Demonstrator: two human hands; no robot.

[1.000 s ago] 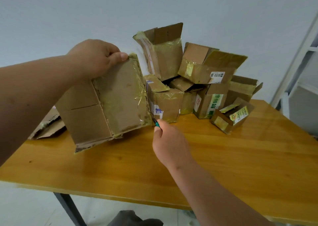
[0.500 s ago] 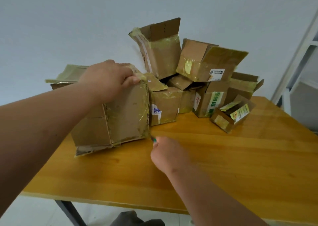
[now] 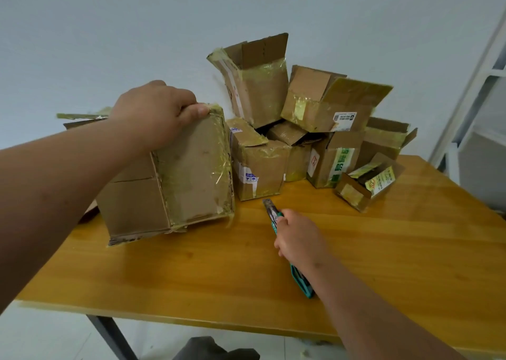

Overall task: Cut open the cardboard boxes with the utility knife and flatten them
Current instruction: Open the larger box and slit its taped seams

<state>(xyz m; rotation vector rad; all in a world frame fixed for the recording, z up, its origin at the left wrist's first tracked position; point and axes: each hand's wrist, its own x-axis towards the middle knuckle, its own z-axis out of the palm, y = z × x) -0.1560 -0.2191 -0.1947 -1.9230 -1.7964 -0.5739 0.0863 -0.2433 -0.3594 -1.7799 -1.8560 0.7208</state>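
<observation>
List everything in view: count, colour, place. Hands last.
held box: 1, brown with yellowed tape, table's left part, lower edge on the table
box pile: about eight, brown, taped, some open, table's far side
flat cardboard: count unclear, brown, behind the held box
utility knife: 1, teal, blade tip grey, over the table centre
table: 1, orange-yellow wood, dark leg
white frame: 1, right edge
wall: pale grey-blue
left hand: grips the held box's top edge
right hand: holds the utility knife
</observation>
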